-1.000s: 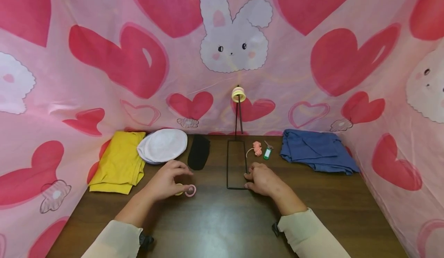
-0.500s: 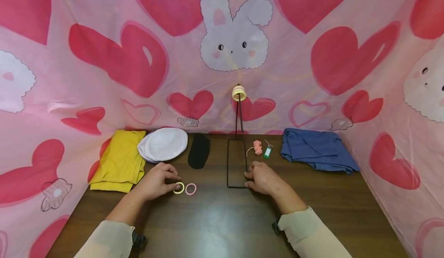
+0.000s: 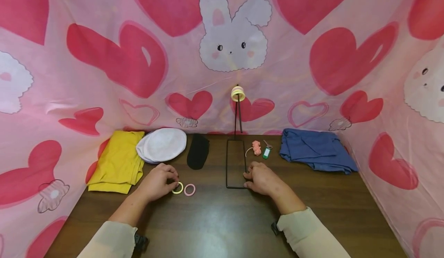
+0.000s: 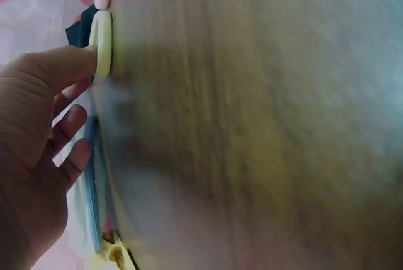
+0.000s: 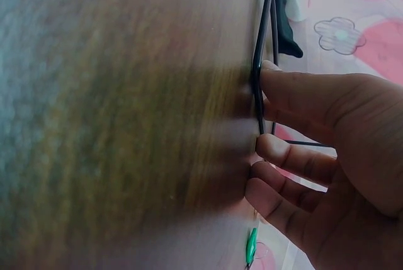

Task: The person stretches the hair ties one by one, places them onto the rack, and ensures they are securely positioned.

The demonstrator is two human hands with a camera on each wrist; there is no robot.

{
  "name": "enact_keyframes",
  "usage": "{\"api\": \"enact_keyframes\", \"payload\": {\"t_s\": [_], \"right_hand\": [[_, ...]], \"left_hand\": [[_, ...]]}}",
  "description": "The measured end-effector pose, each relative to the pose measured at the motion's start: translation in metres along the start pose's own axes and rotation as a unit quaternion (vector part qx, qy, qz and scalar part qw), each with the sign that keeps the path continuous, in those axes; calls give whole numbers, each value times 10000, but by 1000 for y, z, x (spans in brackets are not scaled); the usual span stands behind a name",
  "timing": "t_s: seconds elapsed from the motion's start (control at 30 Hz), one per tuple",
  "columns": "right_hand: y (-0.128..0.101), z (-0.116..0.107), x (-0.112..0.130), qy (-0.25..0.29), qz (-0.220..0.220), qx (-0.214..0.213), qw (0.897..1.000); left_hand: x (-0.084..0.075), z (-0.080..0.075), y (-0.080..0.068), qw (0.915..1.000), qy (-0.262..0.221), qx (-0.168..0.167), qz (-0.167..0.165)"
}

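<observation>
Head view: left hand (image 3: 157,181) pinches the yellow ring (image 3: 177,188) flat on the surface at its fingertips, pink ring (image 3: 189,190) just beyond; right hand (image 3: 262,179) grips the black wire stand (image 3: 236,165) base — keep it pinned, lift the yellow ring clear without nudging pink.
</observation>
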State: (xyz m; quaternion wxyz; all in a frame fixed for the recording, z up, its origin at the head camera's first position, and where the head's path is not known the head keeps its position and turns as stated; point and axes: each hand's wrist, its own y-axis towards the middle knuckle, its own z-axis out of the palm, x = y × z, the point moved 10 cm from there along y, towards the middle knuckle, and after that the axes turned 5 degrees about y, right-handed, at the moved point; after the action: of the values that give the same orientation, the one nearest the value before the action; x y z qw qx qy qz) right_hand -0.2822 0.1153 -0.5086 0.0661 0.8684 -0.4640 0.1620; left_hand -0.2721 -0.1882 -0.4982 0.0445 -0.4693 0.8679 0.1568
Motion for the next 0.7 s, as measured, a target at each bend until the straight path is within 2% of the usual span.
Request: {"api": "enact_keyframes", "payload": {"t_s": [0.27, 0.7], "right_hand": [[0, -1, 1, -35, -52, -10, 10000], [-1, -2, 3, -40, -70, -79, 9999]], "left_hand": [[-15, -17, 11, 9990, -262, -336, 125], [-63, -62, 44, 9917, -631, -970, 557]]}}
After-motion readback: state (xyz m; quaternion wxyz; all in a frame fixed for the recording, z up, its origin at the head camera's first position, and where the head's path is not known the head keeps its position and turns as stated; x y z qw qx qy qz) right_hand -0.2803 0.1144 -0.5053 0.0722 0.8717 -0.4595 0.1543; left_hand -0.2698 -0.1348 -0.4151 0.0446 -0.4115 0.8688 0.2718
